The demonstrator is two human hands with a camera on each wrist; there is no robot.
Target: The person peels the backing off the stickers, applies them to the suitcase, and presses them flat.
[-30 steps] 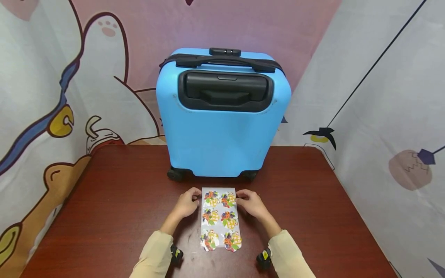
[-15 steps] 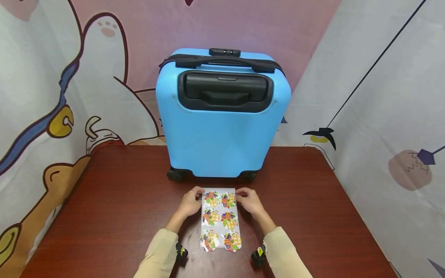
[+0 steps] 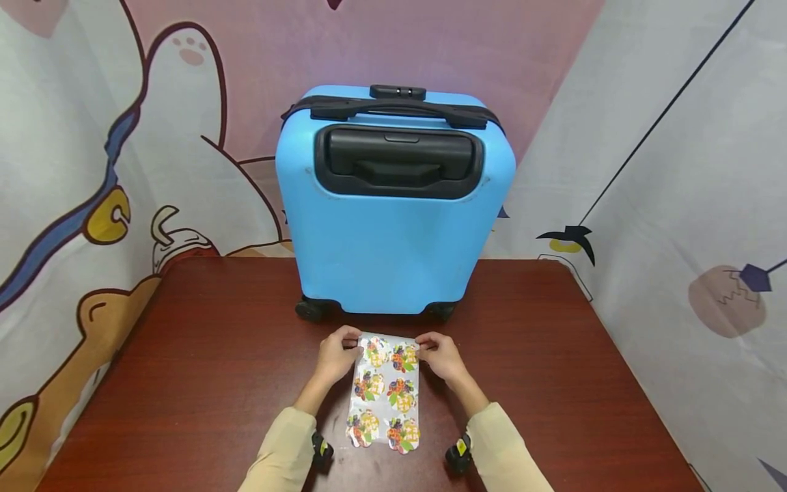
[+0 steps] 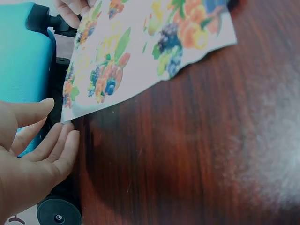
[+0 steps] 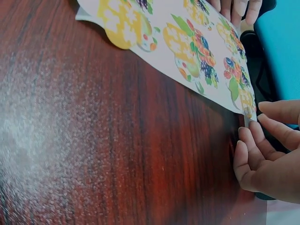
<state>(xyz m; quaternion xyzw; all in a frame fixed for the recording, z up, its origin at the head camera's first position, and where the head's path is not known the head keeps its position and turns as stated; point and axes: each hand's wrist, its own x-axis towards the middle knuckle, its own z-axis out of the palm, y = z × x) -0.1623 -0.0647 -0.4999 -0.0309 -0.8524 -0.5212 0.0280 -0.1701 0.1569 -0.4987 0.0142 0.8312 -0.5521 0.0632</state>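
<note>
A white, glossy sheet printed with several colourful fruit clusters (image 3: 401,395) is between the two hands in the head view, its near edge scalloped. My left hand (image 3: 335,355) holds its far left corner, and the right hand (image 3: 441,357) pinches the far right corner. In the left wrist view, that hand's fingertips (image 4: 68,140) meet the corner of the sheet (image 4: 110,79), with the thumb just above. The right wrist view has the sheet's corner at the thumb and index finger of the right hand (image 5: 276,154). The sheet bends and stands partly off the tabletop.
Just beyond the hands, a blue suitcase (image 3: 393,253) with black handles and wheels stands upright on the dark red-brown table (image 3: 553,383). Cartoon-printed cloth (image 3: 664,191) hangs behind and at the sides. A black wrist device (image 3: 458,456) is on each sleeve.
Both hands have closed in on the sheet's far corners. The sheet, flat before, is now slightly lifted and turned, its near end shifted left. The suitcase has stayed put.
</note>
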